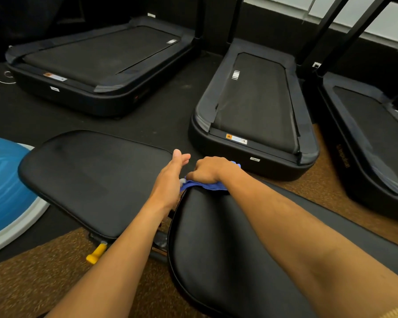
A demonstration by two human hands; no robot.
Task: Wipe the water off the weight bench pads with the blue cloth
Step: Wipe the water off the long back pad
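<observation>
gym floor; blue cloth [203,185] under right hand [208,169], near pad [216,237] top edge.

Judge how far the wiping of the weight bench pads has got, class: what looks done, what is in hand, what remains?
Done: cannot be told; no water shows on either pad. In hand: the right hand presses the blue cloth on the far end of the near pad, while the left hand rests open at the edge of the far pad. Left: possibly the near pad's length, and the far pad.
</observation>
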